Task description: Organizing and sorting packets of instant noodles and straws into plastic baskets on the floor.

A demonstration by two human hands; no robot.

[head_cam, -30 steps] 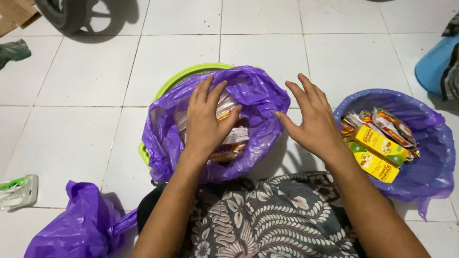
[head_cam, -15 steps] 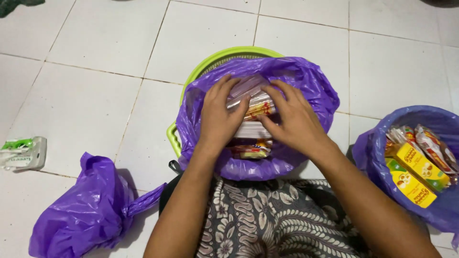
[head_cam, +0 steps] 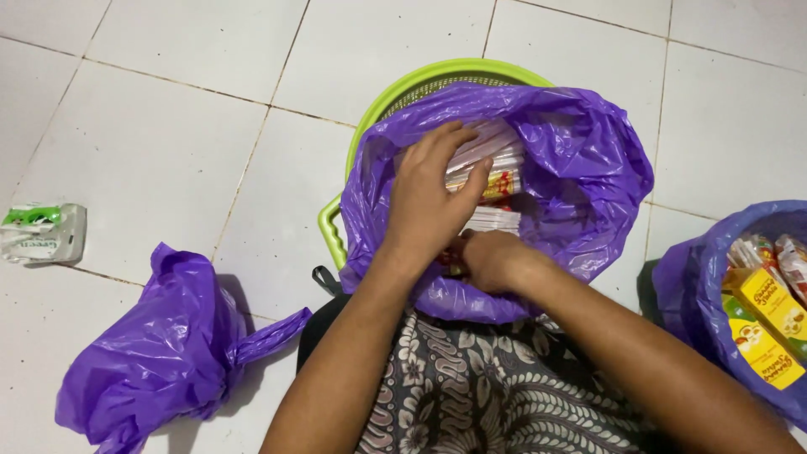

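Both hands work inside the open purple bag (head_cam: 588, 160) lining the green basket (head_cam: 437, 76); the left hand (head_cam: 429, 202) lies flat, fingers spread, pressing the stacked sachets (head_cam: 496, 172), while the right hand (head_cam: 492, 256) is curled low among them, its grasp hidden; packing looks partly done. Right of the basket, a second lined basket (head_cam: 689, 286) holds yellow cartons (head_cam: 769, 307); left, a knotted purple bag (head_cam: 143, 345) and a white-and-green packet (head_cam: 42, 233).

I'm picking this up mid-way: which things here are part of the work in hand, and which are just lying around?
In hand:
left hand on stacked sachet packs
right hand low inside the purple bag
green basket under that bag

Lying about:
crumpled purple bag
white-and-green packet
second purple-lined basket with yellow boxes
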